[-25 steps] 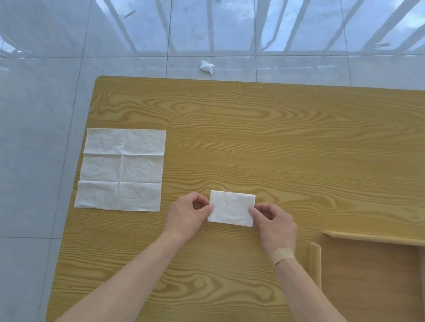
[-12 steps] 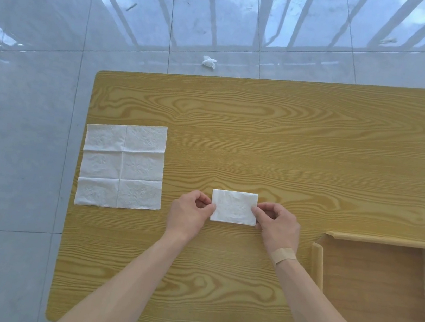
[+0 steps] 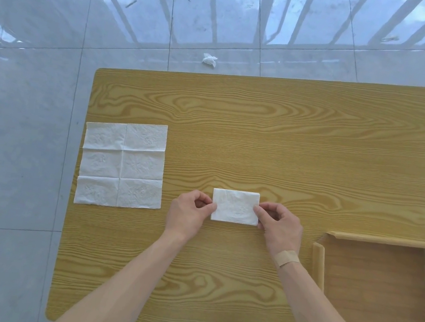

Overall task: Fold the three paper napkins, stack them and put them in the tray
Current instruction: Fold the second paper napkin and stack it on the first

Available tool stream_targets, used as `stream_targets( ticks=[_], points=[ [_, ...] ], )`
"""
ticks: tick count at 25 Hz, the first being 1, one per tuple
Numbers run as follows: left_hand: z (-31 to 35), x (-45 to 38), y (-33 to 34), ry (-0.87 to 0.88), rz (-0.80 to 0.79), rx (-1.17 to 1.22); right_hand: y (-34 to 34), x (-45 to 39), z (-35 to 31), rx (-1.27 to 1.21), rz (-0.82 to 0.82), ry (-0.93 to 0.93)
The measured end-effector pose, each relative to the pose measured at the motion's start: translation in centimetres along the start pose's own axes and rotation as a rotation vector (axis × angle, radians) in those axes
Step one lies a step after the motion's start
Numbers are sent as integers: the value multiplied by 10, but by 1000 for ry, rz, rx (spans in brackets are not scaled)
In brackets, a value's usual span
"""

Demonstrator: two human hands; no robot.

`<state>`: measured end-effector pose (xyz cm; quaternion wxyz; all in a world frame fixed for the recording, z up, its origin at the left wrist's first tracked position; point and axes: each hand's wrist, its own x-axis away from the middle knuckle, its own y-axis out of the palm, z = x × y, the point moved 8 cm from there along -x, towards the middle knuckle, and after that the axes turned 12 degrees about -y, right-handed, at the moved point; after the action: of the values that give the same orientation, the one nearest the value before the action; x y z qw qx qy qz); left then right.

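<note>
Near the front edge of the desk, toward its middle: the folded napkin lies flat as a small white rectangle.
Writing: none can be read on any napkin, on the tray or on the desk.
Change: the folded napkin, both hands and the open napkins lie much as they did half a second ago; only the camera view has shifted slightly.
Left hand: fingertips pinch the folded napkin's left edge.
Right hand: fingertips pinch the folded napkin's right edge; a tan plaster crosses the wrist.
Hands: apart, with the folded napkin between them.
Open napkins: spread flat at the desk's left edge, creased into six panels, well apart from the hands.
Tray: wooden, at the desk's front right corner, near the right hand.
Floor: a crumpled scrap of paper lies beyond the desk's far edge.
</note>
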<state>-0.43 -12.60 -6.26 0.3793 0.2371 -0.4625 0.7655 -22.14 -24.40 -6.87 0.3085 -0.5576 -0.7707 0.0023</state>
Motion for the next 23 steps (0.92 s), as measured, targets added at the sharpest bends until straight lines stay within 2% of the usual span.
stream_targets(
  ticks=[16,23],
  points=[
    [2,-1,0,11,74,-101,1,-1,-4,205,85,-48],
    [5,2,0,5,62,-115,2,-2,-8,250,22,-71]
  ],
)
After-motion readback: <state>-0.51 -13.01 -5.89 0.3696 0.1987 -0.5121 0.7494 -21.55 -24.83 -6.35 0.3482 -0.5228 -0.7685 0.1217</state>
